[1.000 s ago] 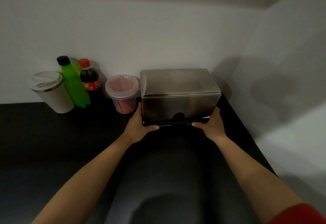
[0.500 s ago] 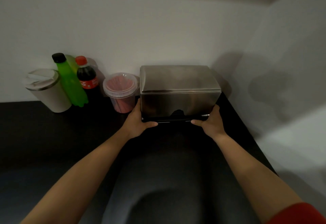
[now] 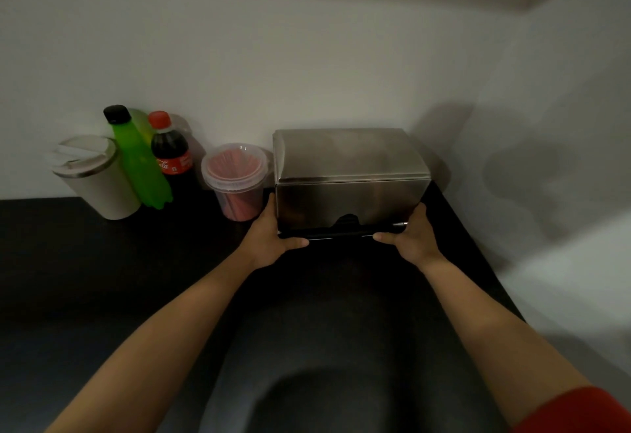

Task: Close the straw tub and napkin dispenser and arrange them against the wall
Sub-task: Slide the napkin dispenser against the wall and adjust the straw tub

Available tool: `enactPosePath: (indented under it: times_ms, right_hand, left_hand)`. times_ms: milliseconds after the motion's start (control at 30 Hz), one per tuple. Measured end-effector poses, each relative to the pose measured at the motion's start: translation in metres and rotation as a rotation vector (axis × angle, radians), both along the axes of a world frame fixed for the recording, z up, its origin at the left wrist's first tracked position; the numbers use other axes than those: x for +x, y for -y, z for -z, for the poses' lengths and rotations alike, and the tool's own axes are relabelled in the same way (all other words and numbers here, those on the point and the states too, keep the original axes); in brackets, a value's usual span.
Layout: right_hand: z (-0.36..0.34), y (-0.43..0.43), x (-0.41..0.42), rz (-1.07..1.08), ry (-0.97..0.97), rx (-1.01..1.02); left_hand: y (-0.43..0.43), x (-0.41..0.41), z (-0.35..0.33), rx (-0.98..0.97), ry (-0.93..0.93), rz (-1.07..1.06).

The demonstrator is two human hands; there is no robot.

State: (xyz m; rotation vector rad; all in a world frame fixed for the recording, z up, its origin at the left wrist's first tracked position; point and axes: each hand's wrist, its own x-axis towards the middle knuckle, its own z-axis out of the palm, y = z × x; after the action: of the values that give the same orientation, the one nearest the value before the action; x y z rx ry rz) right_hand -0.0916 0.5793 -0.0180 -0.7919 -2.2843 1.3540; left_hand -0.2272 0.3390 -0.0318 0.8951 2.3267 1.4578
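- We're at the dark matte bench (image 3: 102, 262), which runs back to a plain pale wall (image 3: 307, 74) meeting a side wall in the corner on the right.
- The boxy brushed-steel napkin dispenser (image 3: 348, 173) sits at the back of the bench, lid down, its rear edge close to the wall; whether it touches, we cannot tell.
- Our left hand (image 3: 269, 238) and right hand (image 3: 409, 238) clasp its lower front corners, fingers wrapped round the sides and thumbs along the black base.
- Just beside it on the left stands the clear round plastic straw tub (image 3: 235, 180) of red straws, lid on, near the wall.
- Further left: a white lidded tumbler, a green bottle and a cola bottle.
- We judge this the final seating step; next, a gentle square push back, then let go.
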Motion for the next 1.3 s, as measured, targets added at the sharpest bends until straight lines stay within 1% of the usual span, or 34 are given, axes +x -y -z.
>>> enactPosePath:
  times_ms: [367, 600, 833, 1167, 1300]
  right_hand:
    - [-0.0008, 0.0002, 0.0001, 0.022, 0.005, 0.016]
    - [0.0015, 0.0029, 0.0015, 0.066, 0.001, 0.032]
    - [0.0031, 0.0027, 0.0032, 0.036, -0.02, 0.039]
    - [0.006, 0.0035, 0.0012, 0.02, -0.035, 0.038]
    - [0.007, 0.0038, 0.0004, 0.025, -0.042, 0.041]
  left_hand:
    - [0.0, 0.0006, -0.0011, -0.039, 0.025, 0.008]
    - [0.0006, 0.0013, -0.0008, 0.007, 0.011, -0.007]
    - [0.0015, 0.0044, -0.0025, -0.016, -0.004, -0.038]
    - [0.0043, 0.0072, -0.0029, 0.039, -0.026, -0.075]
    - [0.0049, 0.0075, -0.0033, 0.024, -0.034, -0.076]
